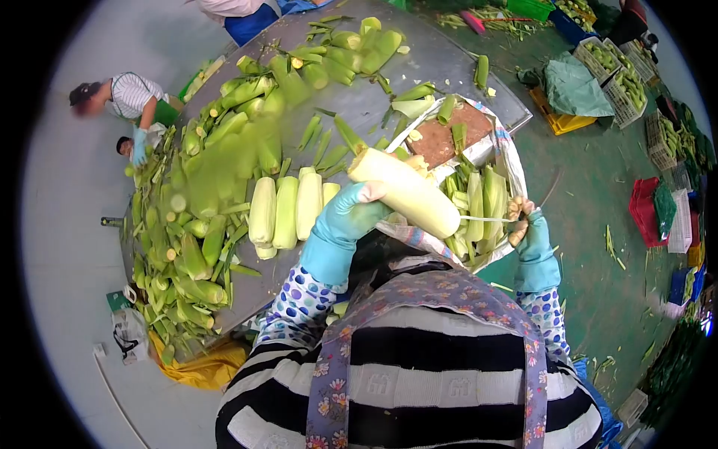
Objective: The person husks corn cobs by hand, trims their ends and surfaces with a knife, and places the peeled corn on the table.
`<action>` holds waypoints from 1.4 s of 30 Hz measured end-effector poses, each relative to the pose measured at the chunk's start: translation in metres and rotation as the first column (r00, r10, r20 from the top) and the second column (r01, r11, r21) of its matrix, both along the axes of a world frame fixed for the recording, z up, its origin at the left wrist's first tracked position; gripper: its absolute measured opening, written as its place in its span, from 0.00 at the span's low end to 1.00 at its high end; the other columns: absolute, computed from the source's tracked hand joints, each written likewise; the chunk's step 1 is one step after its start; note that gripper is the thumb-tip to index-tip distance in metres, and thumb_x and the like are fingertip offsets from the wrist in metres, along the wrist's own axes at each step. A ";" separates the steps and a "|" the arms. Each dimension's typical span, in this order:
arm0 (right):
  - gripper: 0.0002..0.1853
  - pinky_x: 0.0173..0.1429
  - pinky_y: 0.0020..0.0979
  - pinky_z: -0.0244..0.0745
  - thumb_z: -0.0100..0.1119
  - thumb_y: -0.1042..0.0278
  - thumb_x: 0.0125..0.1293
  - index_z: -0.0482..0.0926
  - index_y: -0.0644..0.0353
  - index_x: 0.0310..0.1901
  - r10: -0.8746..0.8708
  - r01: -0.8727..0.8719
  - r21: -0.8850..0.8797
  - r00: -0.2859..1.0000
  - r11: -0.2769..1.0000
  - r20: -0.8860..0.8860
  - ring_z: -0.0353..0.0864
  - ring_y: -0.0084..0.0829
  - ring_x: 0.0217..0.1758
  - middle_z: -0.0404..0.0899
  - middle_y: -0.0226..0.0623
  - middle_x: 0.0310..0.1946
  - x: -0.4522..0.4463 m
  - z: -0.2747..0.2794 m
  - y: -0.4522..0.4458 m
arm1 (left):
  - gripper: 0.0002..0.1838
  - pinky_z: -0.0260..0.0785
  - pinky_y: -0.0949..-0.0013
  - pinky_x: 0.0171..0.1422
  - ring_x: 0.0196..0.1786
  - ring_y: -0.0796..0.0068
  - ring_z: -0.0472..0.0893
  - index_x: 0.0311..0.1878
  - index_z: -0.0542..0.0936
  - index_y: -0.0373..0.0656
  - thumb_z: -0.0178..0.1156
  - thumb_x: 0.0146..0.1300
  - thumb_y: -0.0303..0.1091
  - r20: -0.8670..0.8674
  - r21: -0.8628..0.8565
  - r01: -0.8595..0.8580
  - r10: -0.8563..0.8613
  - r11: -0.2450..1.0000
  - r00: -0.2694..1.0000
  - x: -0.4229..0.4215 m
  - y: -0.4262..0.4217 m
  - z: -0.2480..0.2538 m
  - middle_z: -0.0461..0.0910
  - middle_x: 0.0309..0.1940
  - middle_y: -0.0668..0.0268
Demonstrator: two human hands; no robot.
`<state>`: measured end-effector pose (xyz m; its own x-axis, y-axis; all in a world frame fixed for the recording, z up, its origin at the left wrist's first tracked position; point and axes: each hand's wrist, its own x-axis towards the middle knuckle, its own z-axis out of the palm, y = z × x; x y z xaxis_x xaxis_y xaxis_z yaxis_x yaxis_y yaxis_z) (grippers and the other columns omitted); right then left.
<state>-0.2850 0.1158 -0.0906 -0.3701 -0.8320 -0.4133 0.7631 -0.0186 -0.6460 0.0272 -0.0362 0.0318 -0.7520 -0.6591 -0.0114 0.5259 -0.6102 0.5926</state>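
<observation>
While left fingers (pixel 371 193) grip a smooth, pale-yellow corn ear (pixel 407 194), right fingers (pixel 515 208) pinch a thin white strip (pixel 485 218).

- Beneath the pale cob (pixel 410 196), most of the fingers of my left hand (pixel 344 217) are out of sight.
- One end of the pale strip (pixel 488 219) is hidden among my right fingers (pixel 516 206).
- The cob blocks part of the sack (pixel 511 153) from me.
- Left on the bench (pixel 441 56), green ears (pixel 224 165) blur.
- A far person (pixel 253 22) is cut off by the top edge.
</observation>
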 end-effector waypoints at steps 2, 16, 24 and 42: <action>0.13 0.15 0.17 0.66 0.57 0.57 0.73 0.76 0.59 0.48 0.019 -0.015 0.110 0.999 0.994 -0.034 0.76 0.19 0.29 0.79 0.33 0.36 0.004 -0.001 0.000 | 0.35 0.60 0.50 0.76 0.69 0.50 0.71 0.68 0.66 0.35 0.65 0.58 0.37 0.075 -0.052 0.050 -0.046 0.997 0.996 -0.005 0.001 0.005 0.71 0.66 0.46; 0.17 0.14 0.20 0.54 0.53 0.55 0.75 0.79 0.64 0.42 0.325 -0.325 0.015 0.940 0.946 -0.103 0.60 0.18 0.12 0.63 0.24 0.12 0.010 -0.010 0.061 | 0.48 0.61 0.48 0.75 0.66 0.44 0.72 0.68 0.61 0.22 0.61 0.59 0.58 0.054 0.207 -0.138 0.129 0.969 0.990 0.000 -0.022 -0.024 0.72 0.62 0.39; 0.27 0.45 0.34 0.78 0.64 0.55 0.66 0.75 0.56 0.64 0.616 -0.161 0.621 -0.086 0.767 -0.783 0.83 0.34 0.39 0.84 0.43 0.39 0.002 0.003 0.027 | 0.36 0.77 0.60 0.59 0.52 0.63 0.82 0.64 0.69 0.38 0.73 0.57 0.43 0.399 -0.019 0.285 -0.254 0.958 0.881 -0.020 0.024 -0.046 0.80 0.52 0.55; 0.20 0.40 0.37 0.79 0.71 0.57 0.59 0.83 0.55 0.52 0.511 -0.239 0.514 -0.077 0.824 -0.856 0.85 0.42 0.34 0.85 0.43 0.33 0.065 0.111 0.028 | 0.32 0.73 0.69 0.61 0.54 0.74 0.80 0.64 0.72 0.38 0.71 0.58 0.37 0.506 0.002 0.540 -0.467 0.841 0.725 -0.057 0.038 -0.030 0.80 0.54 0.63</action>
<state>-0.2196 0.1440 0.0208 -0.1727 -0.9757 -0.1349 -0.6796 0.2172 -0.7007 -0.0294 0.0021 0.0016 -0.8966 -0.2068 -0.3917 -0.2013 -0.5974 0.7763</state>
